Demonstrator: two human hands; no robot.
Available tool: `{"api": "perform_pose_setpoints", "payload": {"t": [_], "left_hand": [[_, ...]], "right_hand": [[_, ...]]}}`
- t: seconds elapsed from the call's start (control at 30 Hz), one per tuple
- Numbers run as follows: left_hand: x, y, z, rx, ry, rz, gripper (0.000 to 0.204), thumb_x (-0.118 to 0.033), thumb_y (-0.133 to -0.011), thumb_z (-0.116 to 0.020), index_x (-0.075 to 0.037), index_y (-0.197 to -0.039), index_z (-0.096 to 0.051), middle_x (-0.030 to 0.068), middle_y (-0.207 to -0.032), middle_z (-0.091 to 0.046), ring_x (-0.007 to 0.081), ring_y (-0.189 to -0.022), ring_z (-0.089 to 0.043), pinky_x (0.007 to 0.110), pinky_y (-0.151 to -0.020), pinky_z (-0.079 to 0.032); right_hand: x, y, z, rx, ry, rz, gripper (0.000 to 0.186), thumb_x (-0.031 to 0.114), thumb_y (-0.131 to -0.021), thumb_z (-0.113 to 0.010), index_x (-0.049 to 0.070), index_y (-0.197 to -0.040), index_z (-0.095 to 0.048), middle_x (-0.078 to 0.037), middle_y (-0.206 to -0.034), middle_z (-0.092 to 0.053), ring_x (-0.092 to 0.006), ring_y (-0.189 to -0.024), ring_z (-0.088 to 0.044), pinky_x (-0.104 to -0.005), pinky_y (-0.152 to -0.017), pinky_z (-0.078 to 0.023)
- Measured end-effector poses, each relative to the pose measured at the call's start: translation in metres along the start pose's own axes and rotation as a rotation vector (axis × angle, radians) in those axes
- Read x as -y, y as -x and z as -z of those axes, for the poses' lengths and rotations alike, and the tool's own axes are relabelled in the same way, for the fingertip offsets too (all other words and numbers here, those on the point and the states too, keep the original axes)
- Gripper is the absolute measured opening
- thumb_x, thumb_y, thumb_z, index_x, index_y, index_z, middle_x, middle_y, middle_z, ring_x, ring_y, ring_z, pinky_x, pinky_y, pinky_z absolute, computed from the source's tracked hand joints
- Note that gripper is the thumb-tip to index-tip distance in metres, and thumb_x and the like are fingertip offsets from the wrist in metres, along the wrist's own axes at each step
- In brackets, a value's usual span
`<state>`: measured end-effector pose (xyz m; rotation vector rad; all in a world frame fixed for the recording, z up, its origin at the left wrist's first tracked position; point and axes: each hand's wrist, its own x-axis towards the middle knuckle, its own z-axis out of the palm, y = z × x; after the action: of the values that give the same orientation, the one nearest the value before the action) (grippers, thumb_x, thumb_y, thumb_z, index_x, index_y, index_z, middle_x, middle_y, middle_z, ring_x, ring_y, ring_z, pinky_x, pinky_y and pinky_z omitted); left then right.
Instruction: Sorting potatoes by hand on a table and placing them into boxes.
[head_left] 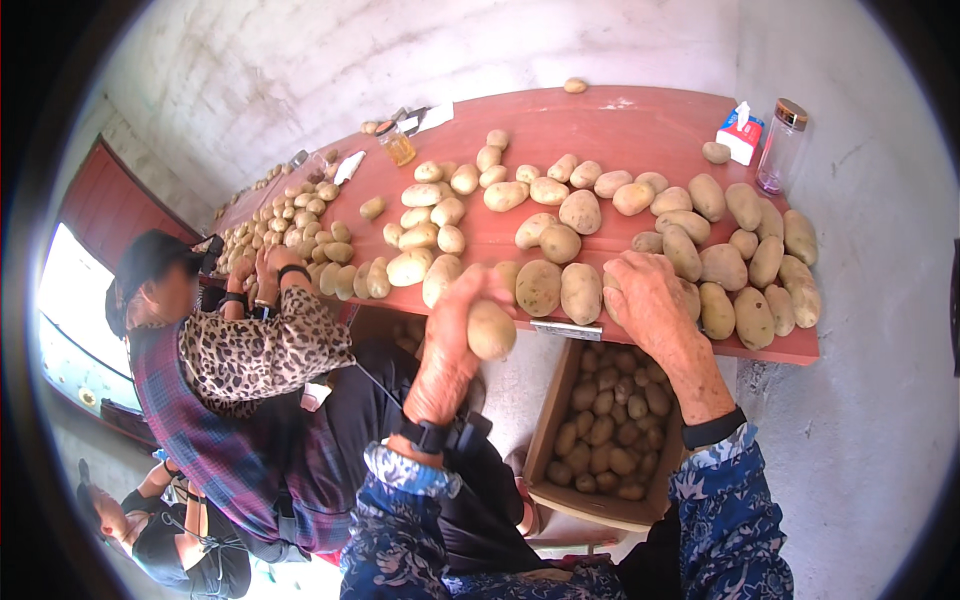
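My left hand (452,335) is closed around a potato (491,331), held up just in front of the table's near edge. At that edge, my right hand (648,298) curls over another potato, mostly hidden under the fingers. Between the hands, two large potatoes, one of them a brown potato (581,294), lie side by side on the red table (640,112). Many more potatoes spread over the tabletop, with a dense group (740,265) to the right of my right hand. Below the edge stands a brown crate (548,455) filled with potatoes.
At my left a person in a leopard-print sleeve (265,345) handles potatoes at the same table; another person (165,530) is farther off. A clear lidded jar (782,145) and a tissue pack (740,137) stand at the back right. A jar of amber liquid (397,146) stands farther left.
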<state>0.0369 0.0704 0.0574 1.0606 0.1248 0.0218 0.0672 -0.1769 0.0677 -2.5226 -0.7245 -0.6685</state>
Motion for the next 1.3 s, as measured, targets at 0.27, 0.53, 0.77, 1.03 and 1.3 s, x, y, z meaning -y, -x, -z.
{"api": "perform_pose_setpoints", "payload": {"t": [0.27, 0.53, 0.77, 1.03, 1.3], "left_hand": [[-0.033, -0.087, 0.01, -0.198, -0.733, -0.332, 0.033, -0.028, -0.09, -0.057, 0.001, -0.104, -0.061, 0.0107, -0.088, -0.064, 0.0172, -0.071, -0.061, 0.029, -0.064, -0.051], [-0.003, -0.139, 0.043, -0.03, -1.369, -0.719, 0.048, -0.031, -0.082, -0.067, 0.001, -0.115, -0.057, 0.0192, -0.103, -0.062, 0.0291, -0.089, -0.061, 0.038, -0.08, -0.049], [0.002, -0.117, 0.033, 0.005, -1.255, -0.245, 0.048, -0.023, -0.081, -0.066, 0.0, -0.122, -0.055, 0.0222, -0.097, -0.064, 0.0251, -0.081, -0.064, 0.037, -0.074, -0.052], [-0.01, -0.083, -0.005, 0.152, -1.195, -0.287, 0.039, -0.024, -0.087, -0.062, -0.005, -0.121, -0.058, 0.014, -0.101, -0.067, 0.0184, -0.091, -0.062, 0.031, -0.081, -0.049], [0.008, 0.023, -0.037, 0.273, -0.795, -0.268, 0.017, -0.011, -0.091, -0.06, -0.005, -0.105, -0.066, 0.0018, -0.09, -0.063, 0.0099, -0.087, -0.059, 0.025, -0.078, -0.048]], "right_hand": [[0.004, 0.003, 0.009, -0.088, -0.061, 0.016, 0.016, 0.01, -0.077, -0.066, 0.003, -0.089, -0.059, -0.014, -0.092, -0.058, -0.0345, -0.092, -0.054, -0.0438, -0.082, -0.044], [0.001, 0.005, 0.013, -0.07, -0.038, 0.042, 0.008, 0.007, -0.08, -0.057, 0.001, -0.085, -0.054, -0.017, -0.088, -0.058, -0.038, -0.089, -0.055, -0.0451, -0.075, -0.047], [-0.002, 0.009, 0.013, 0.032, -0.077, -0.035, 0.007, 0.01, -0.082, -0.056, 0.003, -0.083, -0.054, -0.015, -0.088, -0.059, -0.0358, -0.086, -0.057, -0.0455, -0.072, -0.048], [-0.002, 0.006, 0.01, 0.095, -0.04, -0.07, 0.008, 0.014, -0.084, -0.054, 0.006, -0.086, -0.056, -0.014, -0.087, -0.06, -0.0351, -0.086, -0.058, -0.0459, -0.073, -0.048], [-0.007, 0.009, 0.008, 0.012, -0.062, 0.011, 0.009, 0.013, -0.084, -0.054, 0.004, -0.083, -0.054, -0.017, -0.079, -0.056, -0.038, -0.08, -0.055, -0.0469, -0.07, -0.046]]}}
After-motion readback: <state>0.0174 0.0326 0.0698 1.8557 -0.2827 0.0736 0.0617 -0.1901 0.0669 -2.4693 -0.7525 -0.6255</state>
